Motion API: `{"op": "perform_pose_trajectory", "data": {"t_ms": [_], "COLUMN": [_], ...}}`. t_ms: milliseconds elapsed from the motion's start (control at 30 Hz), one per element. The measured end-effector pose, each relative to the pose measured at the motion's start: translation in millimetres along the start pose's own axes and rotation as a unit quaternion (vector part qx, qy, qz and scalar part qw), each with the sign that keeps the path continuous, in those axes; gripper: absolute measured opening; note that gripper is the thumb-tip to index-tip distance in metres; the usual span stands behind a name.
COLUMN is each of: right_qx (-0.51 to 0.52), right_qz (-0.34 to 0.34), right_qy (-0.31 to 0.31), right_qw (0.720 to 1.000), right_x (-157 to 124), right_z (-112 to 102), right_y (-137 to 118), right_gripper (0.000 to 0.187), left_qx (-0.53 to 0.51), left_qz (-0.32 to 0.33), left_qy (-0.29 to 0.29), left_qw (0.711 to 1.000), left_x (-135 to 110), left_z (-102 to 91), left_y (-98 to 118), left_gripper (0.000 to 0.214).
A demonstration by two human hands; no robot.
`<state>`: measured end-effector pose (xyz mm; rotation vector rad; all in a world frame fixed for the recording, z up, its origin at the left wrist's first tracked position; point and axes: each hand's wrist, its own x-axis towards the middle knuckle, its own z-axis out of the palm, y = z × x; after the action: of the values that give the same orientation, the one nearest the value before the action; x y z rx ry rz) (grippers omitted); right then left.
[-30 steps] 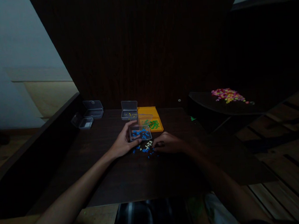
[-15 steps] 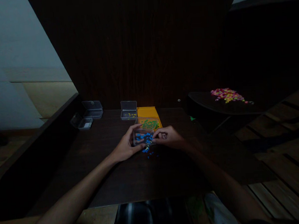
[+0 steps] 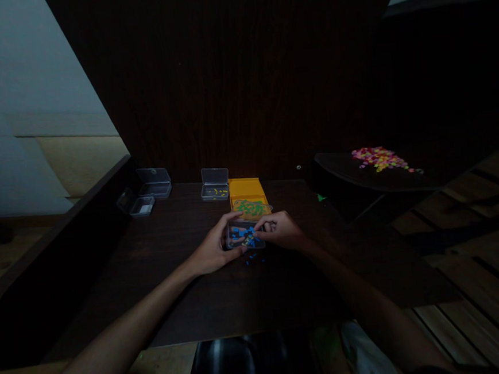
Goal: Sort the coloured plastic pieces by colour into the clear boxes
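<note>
My left hand (image 3: 217, 244) is wrapped around the left side of a small clear plastic box (image 3: 233, 246) with its lid up. Several small blue pieces (image 3: 242, 232) lie inside, with a few yellowish ones among them. My right hand (image 3: 280, 230) reaches in from the right, thumb and fingers pinched together over the blue pieces; what is between the fingertips is hidden. Loose blue pieces (image 3: 255, 258) lie on the dark table just in front of the box. Green pieces (image 3: 253, 208) show behind it, seen partly through the raised lid.
Beyond the hands stands an open yellow case (image 3: 246, 186). To its left is an open clear box (image 3: 215, 191) with yellow pieces. Two more open clear boxes (image 3: 155, 187) (image 3: 142, 206) sit at the far left. A heap of pink and yellow pieces (image 3: 381, 158) lies on the right-hand shelf.
The clear box has come slightly down towards me and to the right, with my left hand on it. It covers table pieces that showed before. My right hand stays pinched at it.
</note>
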<state>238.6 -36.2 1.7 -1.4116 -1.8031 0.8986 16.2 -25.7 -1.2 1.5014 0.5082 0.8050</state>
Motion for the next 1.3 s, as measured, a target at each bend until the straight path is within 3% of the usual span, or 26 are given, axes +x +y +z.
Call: {"op": "perform_pose_trajectory", "data": {"t_ms": [267,1300], "right_qx": [0.052,0.002], "right_qz": [0.021,0.0], "right_qy": [0.004,0.036], "right_qw": [0.998,0.999], "right_x": [1.9,0.3], "right_z": [2.9,5.7], "right_y": [4.5,-0.7], "right_gripper": [0.02,0.021], "left_qx": [0.003,-0.005], "left_qz": [-0.007,-0.004], "left_qy": [-0.002,0.007], "left_qw": [1.0,1.0], "left_x": [0.4,2.6], "left_z": [-1.1,-4.6], "left_y": [-1.5,-1.6], "left_gripper": [0.07,0.07]}}
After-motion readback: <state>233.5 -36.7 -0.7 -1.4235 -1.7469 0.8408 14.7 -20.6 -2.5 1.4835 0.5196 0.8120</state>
